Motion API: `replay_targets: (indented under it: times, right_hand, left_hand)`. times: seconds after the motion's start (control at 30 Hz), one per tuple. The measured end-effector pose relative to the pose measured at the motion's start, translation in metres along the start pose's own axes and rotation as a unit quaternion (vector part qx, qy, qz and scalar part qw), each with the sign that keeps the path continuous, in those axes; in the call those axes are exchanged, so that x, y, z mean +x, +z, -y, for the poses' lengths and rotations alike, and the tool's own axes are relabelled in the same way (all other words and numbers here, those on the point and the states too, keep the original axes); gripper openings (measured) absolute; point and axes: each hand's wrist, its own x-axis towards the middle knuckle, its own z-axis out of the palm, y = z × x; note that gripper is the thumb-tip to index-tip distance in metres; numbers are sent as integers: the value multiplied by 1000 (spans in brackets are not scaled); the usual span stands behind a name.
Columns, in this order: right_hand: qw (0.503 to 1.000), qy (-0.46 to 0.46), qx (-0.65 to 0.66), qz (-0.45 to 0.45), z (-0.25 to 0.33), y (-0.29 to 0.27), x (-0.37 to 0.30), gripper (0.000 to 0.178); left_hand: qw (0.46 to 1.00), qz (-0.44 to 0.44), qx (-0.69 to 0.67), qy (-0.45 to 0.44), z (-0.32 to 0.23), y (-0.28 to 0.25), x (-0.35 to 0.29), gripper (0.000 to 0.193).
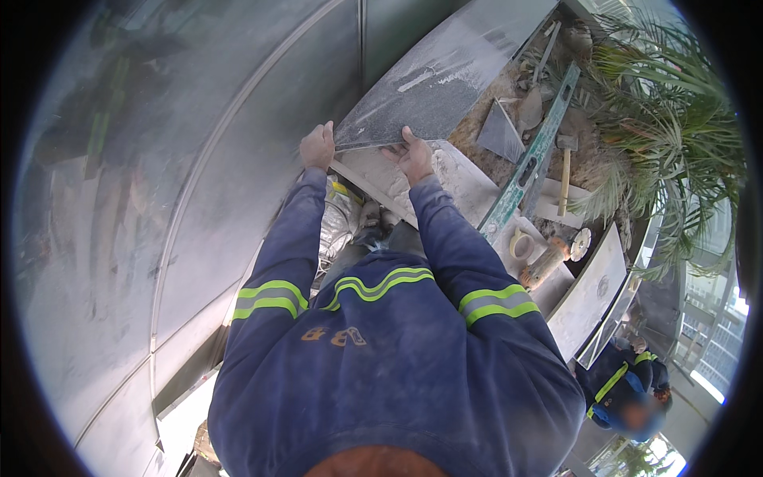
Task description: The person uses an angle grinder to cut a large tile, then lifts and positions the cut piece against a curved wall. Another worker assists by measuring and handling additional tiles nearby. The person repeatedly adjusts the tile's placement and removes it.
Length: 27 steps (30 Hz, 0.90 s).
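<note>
A large dark grey stone slab [429,79], streaked with pale dust, lies along the top of a low ledge. My left hand [317,146] is closed on its near left corner, beside the panelled wall. At the slab's near edge, to the right, my right hand [412,157] grips with the thumb on top and the fingers under the edge. Below the slab's near edge, the ledge's pale, rough surface [465,181] looks coated with mortar. Both forearms reach forward in dark blue sleeves with reflective bands.
Right of the slab are a green spirit level [531,159], a triangular stone offcut [501,131], a trowel [530,109] and a wooden-handled hammer [565,171]. Nearer lie a tape roll [521,245] and an angle grinder [547,265]. Palm leaves [675,135] overhang; another person [624,385] is lower right. A panelled wall [214,183] curves along the left.
</note>
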Motion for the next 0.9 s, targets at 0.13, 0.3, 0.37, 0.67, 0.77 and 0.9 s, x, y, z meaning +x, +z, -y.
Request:
replay_targets:
  times: [0.13,0.3,0.37,0.67,0.77,0.9]
  right_hand:
    - [1000,2,-1,-3,0,4,-4,33]
    - [1000,8,-2,6,4,3,-5,31]
    - [1000,12,17,-1,1,1,1,32]
    - [999,27,-1,45,-6,-39,-22,60]
    - [995,65,-63,49,-16,-59,-51,53]
    - [967,63,-245,-16,-11,-33,-113,33]
  left_hand:
    - [1000,-9,2,1,3,4,1,46]
    - [1000,5,-12,-18,-2,6,1,47]
    - [999,15,-22,-23,3,8,2,48]
    - [826,128,-450,-314,53,-47,-17,42]
    - [789,91,-516,-321,74,-61,-50,29]
    - [777,58,-553,-295,47,-70,-72,27]
